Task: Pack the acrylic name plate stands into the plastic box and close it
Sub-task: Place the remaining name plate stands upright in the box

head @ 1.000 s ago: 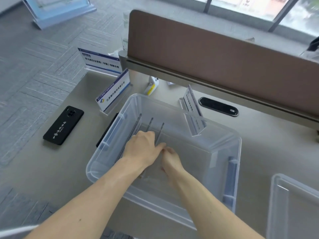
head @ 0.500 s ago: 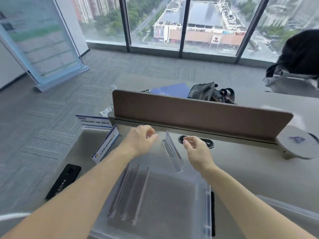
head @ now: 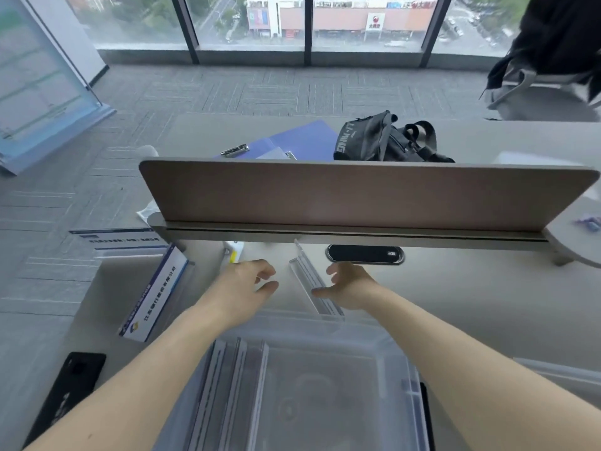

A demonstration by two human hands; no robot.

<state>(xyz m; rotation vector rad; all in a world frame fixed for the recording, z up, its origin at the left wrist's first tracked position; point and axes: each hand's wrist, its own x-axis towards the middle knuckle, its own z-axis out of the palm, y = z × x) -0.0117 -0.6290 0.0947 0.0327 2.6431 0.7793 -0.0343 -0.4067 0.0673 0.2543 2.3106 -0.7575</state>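
Three stands (head: 234,379) lie flat in plastic box (head: 325,327). Clear stand (head: 313,284) on surface (head: 455,304) at box's 12 o'clock, between left hand (head: 247,284) and right hand (head: 349,288); fingers (head: 266,271) loosely curled, holding nothing. Labelled stands (head: 156,294) at 10 o'clock unpacked; box unclosed.

A grey desk (head: 471,304) carries a long brown divider panel (head: 357,196) standing upright across it. Just in front of the panel sits a black oval cable port (head: 365,254). A black phone (head: 70,388) lies near the left edge. Behind the panel lie a black fabric bag (head: 380,138) and a blue folder (head: 305,138).
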